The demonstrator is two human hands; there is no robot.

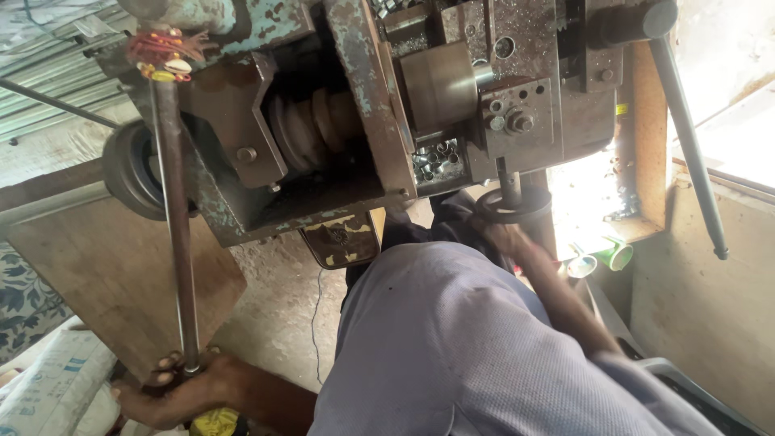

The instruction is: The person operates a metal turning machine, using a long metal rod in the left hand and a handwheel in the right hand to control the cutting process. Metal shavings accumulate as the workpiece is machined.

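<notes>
— fingers (167, 367) of the left hand (173, 391) were clamped round the long steel lever (178, 234) at seven o'clock; keeping that grip low seemed wise.
— right hand (504, 236)?
— closed on the black handwheel (510, 206) at two o'clock, best turned slowly. the wooden board (97, 274) crowded the lever; open floor (278, 307) lay between.

bare, stained concrete floor (278, 299) underfoot. brown wooden board (105, 282) leaning at left, patterned cloth (20, 299) beside it. corrugated metal sheet (48, 89) at upper left. harsh daylight through opening (726, 81) at right, above plain wall (710, 307).
</notes>
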